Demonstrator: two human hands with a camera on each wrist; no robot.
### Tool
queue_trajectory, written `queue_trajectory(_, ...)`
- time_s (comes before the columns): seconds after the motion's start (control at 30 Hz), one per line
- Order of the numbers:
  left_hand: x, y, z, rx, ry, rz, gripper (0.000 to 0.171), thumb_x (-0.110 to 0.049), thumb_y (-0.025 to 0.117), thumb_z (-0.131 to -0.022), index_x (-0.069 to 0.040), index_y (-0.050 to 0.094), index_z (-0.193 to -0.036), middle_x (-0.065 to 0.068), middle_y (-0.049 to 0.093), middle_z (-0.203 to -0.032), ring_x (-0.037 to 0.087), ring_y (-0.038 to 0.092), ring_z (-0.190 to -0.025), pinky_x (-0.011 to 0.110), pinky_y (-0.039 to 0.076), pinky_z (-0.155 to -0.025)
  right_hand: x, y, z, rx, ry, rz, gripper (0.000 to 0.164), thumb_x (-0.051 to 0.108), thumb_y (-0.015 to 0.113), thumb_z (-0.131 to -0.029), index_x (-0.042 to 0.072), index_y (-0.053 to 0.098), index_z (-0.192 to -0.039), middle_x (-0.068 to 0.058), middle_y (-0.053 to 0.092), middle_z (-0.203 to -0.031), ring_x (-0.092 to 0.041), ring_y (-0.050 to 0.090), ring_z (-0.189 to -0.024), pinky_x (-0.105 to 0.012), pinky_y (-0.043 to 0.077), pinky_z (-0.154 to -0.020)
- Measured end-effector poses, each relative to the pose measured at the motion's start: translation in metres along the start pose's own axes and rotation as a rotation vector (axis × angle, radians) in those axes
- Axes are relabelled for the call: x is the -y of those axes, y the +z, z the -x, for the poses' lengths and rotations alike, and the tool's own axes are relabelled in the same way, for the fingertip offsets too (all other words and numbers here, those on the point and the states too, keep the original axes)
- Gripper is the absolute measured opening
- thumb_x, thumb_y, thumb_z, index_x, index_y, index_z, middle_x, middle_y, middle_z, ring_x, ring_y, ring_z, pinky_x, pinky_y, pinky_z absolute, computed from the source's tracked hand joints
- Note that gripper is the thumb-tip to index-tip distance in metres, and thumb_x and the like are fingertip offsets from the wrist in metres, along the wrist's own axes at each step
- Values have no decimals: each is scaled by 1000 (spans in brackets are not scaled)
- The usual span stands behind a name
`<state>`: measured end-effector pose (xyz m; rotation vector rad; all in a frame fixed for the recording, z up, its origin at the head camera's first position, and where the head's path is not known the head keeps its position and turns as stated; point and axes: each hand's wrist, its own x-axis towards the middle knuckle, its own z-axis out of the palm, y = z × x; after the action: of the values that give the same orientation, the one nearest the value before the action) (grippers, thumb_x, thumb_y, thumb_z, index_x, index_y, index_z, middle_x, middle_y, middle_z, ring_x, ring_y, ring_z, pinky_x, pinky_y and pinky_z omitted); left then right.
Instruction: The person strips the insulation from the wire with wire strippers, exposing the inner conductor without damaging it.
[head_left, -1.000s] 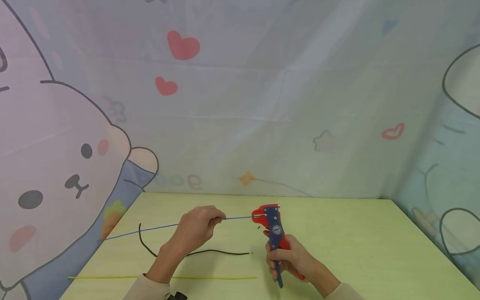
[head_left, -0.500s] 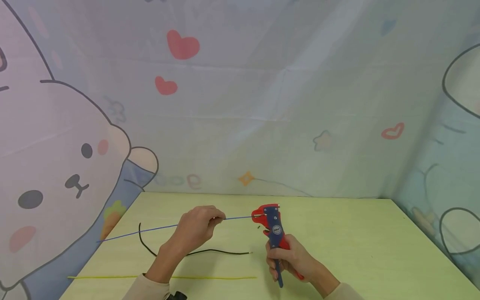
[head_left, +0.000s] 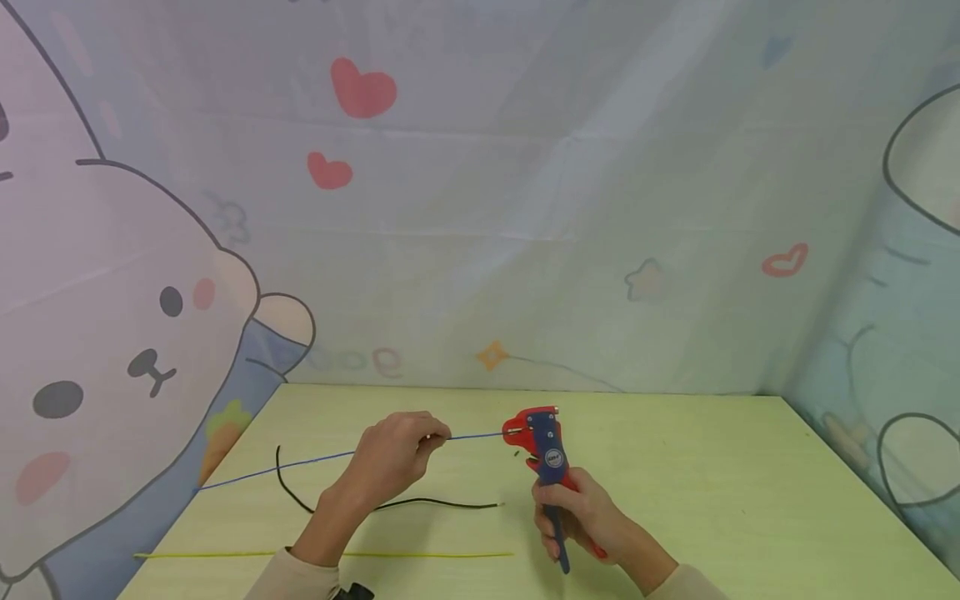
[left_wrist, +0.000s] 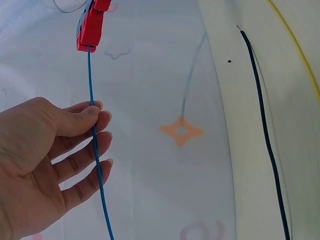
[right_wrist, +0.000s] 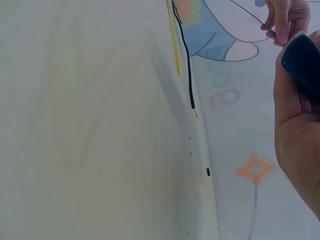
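My left hand (head_left: 396, 454) pinches a thin blue wire (left_wrist: 90, 75) between thumb and index finger, the other fingers loosely bent behind it. From the hand the wire trails left across the table, and its other end runs into the red head of a wire stripper (head_left: 553, 454). My right hand (head_left: 583, 508) grips the stripper's blue and red handles, the tool standing upright above the table. In the left wrist view the wire enters the red jaws straight. Only a handle end (right_wrist: 302, 62) of the stripper shows in the right wrist view.
A black wire (head_left: 435, 501) with a bared end lies curved on the table, partly hidden under the left arm. Nearer the front edge lies a straight yellow wire (head_left: 435, 556). Small black scraps (right_wrist: 208, 172) are on the tabletop. A printed cloth (head_left: 480, 208) hangs behind the table.
The stripper's handles have drawn slightly closer together in the right hand, and its head has shifted a little. The left hand stays in place; the wire's far left end dips slightly.
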<state>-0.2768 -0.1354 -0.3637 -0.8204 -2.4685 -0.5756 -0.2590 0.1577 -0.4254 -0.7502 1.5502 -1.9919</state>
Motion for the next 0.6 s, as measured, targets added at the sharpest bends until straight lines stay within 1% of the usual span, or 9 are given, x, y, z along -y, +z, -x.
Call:
queue_trajectory(0.13, 0, 2, 0, -6, 7, 9, 16, -4, 74, -89, -19, 78, -91, -8, 72, -88, 10, 65, -76, 25, 47, -57, 0, 3, -1, -70, -15, 18, 17, 14, 44, -104, 7, 52, -90, -1, 56, -66, -14, 58, -53, -27, 53, -54)
queue_trajectory(0.23, 0, 2, -1, -9, 4, 9, 16, -4, 75, -88, -19, 78, -91, -8, 72, -89, 9, 66, -77, 25, 48, -58, 0, 4, -1, -106, -26, 22, 20, 15, 45, -104, 8, 51, -87, 1, 54, -64, -13, 55, -50, -25, 51, -52)
queue_trajectory(0.4, 0, 1, 0, -6, -13, 2, 19, -2, 76, -87, -20, 78, -92, -10, 72, -91, 10, 67, -79, 26, 49, -59, 0, 0, -1, -81, -10, 18, 20, 16, 46, -103, 6, 54, -87, 0, 56, -66, -13, 57, -52, -27, 52, -54)
queue_trajectory(0.6, 2, -2, 1, 3, -37, 6, 18, -2, 76, -87, -18, 79, -94, -8, 73, -94, 12, 68, -80, 26, 50, -59, 0, -2, 0, -63, -20, 8, 22, 15, 44, -103, 6, 56, -86, -1, 59, -68, -15, 60, -54, -28, 53, -55)
